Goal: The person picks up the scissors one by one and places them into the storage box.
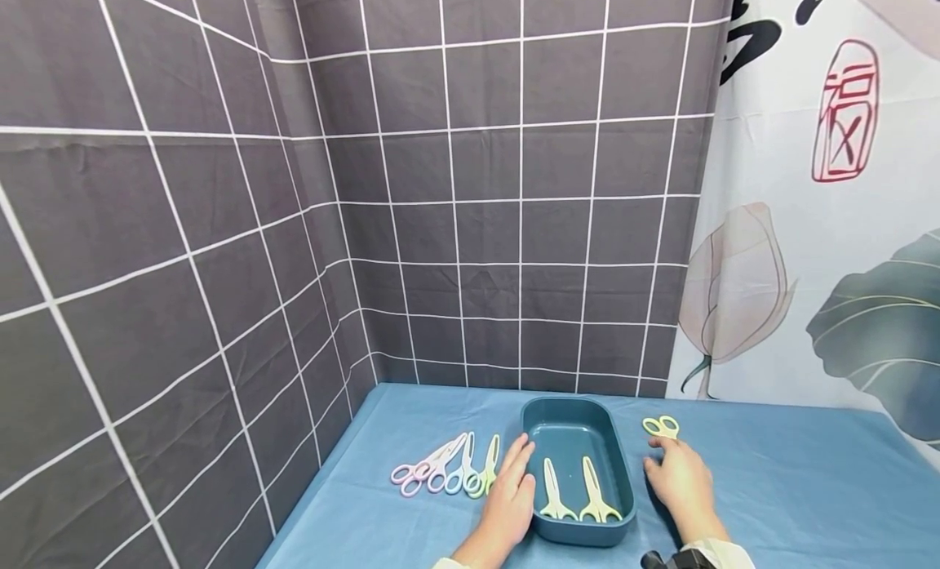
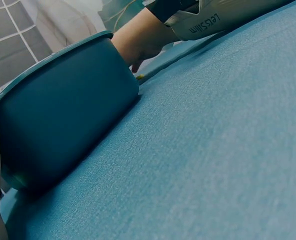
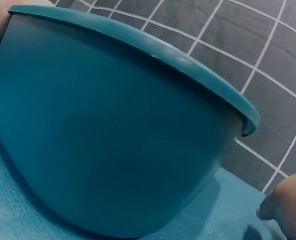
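Observation:
My left hand (image 1: 510,494) rests with extended fingers along the left rim of a teal rectangular container (image 1: 580,534). In it lie two pairs of pale yellow scissors, the left pair (image 1: 552,491) and the right pair (image 1: 593,489), blades pointing away from me. On the cloth right of the container, my right hand (image 1: 683,481) pinches another pair of yellow scissors (image 1: 661,426); its loop handles point away and the hand hides the blades. In the right wrist view, part of the right hand (image 3: 290,205) shows low at the right edge.
Left of the container, several scissors lie close together: pink ones (image 1: 422,473), purple ones (image 1: 445,463), blue ones (image 1: 464,468) and yellow-green ones (image 1: 488,471) next to my left hand. A blue cloth (image 1: 808,487) covers the table. Grey gridded fabric (image 1: 485,226) hangs behind and on the left.

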Demonstrator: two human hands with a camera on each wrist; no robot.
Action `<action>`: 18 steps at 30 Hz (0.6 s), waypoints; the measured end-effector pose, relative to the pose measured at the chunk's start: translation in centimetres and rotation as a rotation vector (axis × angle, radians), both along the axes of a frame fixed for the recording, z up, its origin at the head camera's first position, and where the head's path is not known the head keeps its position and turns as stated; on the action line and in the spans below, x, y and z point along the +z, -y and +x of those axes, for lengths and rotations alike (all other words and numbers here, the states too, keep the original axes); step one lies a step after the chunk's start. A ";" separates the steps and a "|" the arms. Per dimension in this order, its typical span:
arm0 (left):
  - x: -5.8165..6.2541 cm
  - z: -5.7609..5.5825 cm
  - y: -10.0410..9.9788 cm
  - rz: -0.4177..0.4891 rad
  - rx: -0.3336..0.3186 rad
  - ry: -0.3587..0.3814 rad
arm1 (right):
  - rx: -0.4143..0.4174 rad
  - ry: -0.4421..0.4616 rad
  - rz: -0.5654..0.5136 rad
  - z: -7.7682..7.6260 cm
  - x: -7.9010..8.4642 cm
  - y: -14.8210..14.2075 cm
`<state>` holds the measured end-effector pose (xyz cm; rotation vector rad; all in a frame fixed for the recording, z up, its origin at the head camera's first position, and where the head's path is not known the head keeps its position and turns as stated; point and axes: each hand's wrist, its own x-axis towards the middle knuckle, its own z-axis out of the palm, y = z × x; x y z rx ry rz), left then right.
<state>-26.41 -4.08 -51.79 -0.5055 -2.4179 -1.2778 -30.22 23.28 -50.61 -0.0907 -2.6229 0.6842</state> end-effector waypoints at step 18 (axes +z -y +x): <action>-0.2 -0.2 0.1 -0.006 -0.002 0.027 | -0.086 0.099 -0.020 0.4 -0.4 -1.1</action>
